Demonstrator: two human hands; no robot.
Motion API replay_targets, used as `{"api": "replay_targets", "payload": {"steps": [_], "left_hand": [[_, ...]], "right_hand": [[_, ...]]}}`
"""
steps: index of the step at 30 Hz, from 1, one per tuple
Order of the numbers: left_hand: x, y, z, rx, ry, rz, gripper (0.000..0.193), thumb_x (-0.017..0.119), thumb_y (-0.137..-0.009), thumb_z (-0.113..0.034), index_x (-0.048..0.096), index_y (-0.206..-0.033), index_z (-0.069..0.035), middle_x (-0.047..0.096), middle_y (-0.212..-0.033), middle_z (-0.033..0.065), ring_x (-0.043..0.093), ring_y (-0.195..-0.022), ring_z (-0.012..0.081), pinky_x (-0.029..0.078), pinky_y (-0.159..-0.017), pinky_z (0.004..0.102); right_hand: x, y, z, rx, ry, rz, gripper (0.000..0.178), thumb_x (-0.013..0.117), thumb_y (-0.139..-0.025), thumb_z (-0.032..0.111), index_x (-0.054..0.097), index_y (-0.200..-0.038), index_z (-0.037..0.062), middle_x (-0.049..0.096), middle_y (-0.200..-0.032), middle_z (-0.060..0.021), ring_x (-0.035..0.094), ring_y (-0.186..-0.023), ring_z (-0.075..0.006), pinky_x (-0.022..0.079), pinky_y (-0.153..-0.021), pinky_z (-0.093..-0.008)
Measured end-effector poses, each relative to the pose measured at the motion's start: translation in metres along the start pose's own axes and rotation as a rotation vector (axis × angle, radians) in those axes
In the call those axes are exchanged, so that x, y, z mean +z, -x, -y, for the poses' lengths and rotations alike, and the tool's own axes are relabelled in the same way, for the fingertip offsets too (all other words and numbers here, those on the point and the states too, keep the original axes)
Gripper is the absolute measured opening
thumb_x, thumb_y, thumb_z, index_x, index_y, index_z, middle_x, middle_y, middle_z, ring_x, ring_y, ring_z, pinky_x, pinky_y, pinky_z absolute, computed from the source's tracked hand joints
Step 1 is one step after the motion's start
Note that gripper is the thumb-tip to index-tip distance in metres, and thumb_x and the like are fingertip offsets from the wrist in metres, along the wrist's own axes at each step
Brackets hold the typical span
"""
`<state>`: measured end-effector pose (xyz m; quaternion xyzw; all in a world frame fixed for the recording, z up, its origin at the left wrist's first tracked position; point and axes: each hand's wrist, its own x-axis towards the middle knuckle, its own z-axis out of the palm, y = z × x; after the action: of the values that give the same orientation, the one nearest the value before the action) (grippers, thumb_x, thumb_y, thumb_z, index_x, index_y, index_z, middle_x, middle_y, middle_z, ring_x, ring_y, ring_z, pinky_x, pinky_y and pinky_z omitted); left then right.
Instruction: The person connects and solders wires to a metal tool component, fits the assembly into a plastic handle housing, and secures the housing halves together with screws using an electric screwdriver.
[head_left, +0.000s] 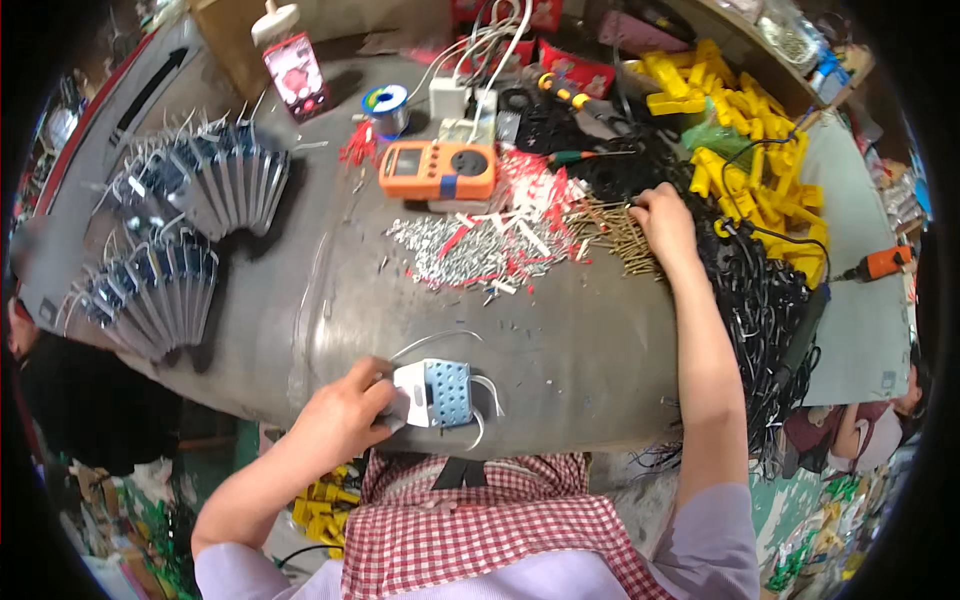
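Note:
Near the table's front edge, my left hand (350, 410) grips the left end of a small white part with a blue dimpled face (450, 393). Thin white wires stick out from it. My right hand (663, 222) is at the right side of a heap of long brass-coloured screws (622, 238), its fingertips pinched together. What they hold, if anything, is too small to make out. Left of those screws spreads a pile of small silver screws (455, 250), mixed with red and white bits.
An orange meter (437, 170) stands behind the screws, with a solder spool (386, 108) and a phone (297, 78) further back. Fanned stacks of wired grey parts (155, 290) lie left. Black cables (755, 300), yellow pieces (765, 190) and an orange-handled tool (885, 263) are right.

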<state>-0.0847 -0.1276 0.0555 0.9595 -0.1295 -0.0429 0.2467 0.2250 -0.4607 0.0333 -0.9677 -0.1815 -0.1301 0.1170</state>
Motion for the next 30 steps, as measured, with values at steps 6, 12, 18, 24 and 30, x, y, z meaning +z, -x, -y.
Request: {"api": "replay_targets", "payload": {"steps": [6, 12, 18, 24, 30], "left_hand": [[-0.01, -0.033, -0.017, -0.007, 0.027, -0.125, 0.037, 0.07, -0.068, -0.01, 0.052, -0.099, -0.001, 0.055, -0.103, 0.0126, 0.055, -0.097, 0.0332, 0.047, -0.077, 0.0396], [-0.021, -0.034, 0.021, -0.314, -0.042, -0.206, 0.022, 0.058, -0.074, 0.001, 0.055, -0.095, -0.002, 0.057, -0.097, 0.0147, 0.054, -0.097, 0.0341, 0.045, -0.08, 0.0399], [-0.036, 0.019, 0.064, -0.096, -0.173, -0.096, 0.035, 0.051, -0.062, 0.011, 0.055, -0.094, -0.002, 0.057, -0.096, 0.0105, 0.053, -0.102, 0.0302, 0.035, -0.098, 0.0482], [-0.046, 0.03, 0.098, 0.039, -0.447, -0.023, 0.025, 0.06, -0.063, 0.0, 0.059, -0.086, -0.009, 0.055, -0.082, 0.0045, 0.054, -0.087, 0.0244, 0.04, -0.082, 0.0392], [-0.044, -0.025, 0.094, -0.074, -0.565, -0.378, 0.028, 0.058, -0.061, 0.003, 0.062, -0.088, -0.004, 0.056, -0.098, 0.0095, 0.052, -0.098, 0.03, 0.038, -0.086, 0.042]], "right_hand": [[-0.042, 0.048, 0.049, -0.2, -0.359, -0.042, 0.014, 0.067, -0.075, 0.012, 0.062, -0.08, -0.0003, 0.057, -0.09, -0.0128, 0.056, -0.088, -0.0302, 0.044, -0.079, -0.0365], [-0.027, 0.153, 0.08, -0.294, -0.233, 0.157, 0.023, 0.072, -0.068, 0.01, 0.06, -0.087, 0.0044, 0.056, -0.094, -0.0093, 0.053, -0.094, -0.028, 0.043, -0.08, -0.0395], [-0.013, 0.139, 0.162, -0.414, -0.372, 0.09, 0.019, 0.07, -0.072, 0.012, 0.06, -0.087, 0.007, 0.055, -0.094, -0.0096, 0.051, -0.086, -0.0283, 0.038, -0.08, -0.0394], [0.003, 0.108, 0.157, -0.542, -0.328, -0.044, 0.01, 0.066, -0.075, 0.011, 0.056, -0.079, 0.0084, 0.053, -0.076, -0.0051, 0.051, -0.083, -0.0229, 0.035, -0.081, -0.0411], [0.004, 0.091, 0.136, -0.599, -0.101, -0.023, 0.017, 0.067, -0.073, 0.012, 0.061, -0.089, 0.0093, 0.056, -0.087, -0.0043, 0.052, -0.091, -0.0229, 0.036, -0.084, -0.0418]]}}
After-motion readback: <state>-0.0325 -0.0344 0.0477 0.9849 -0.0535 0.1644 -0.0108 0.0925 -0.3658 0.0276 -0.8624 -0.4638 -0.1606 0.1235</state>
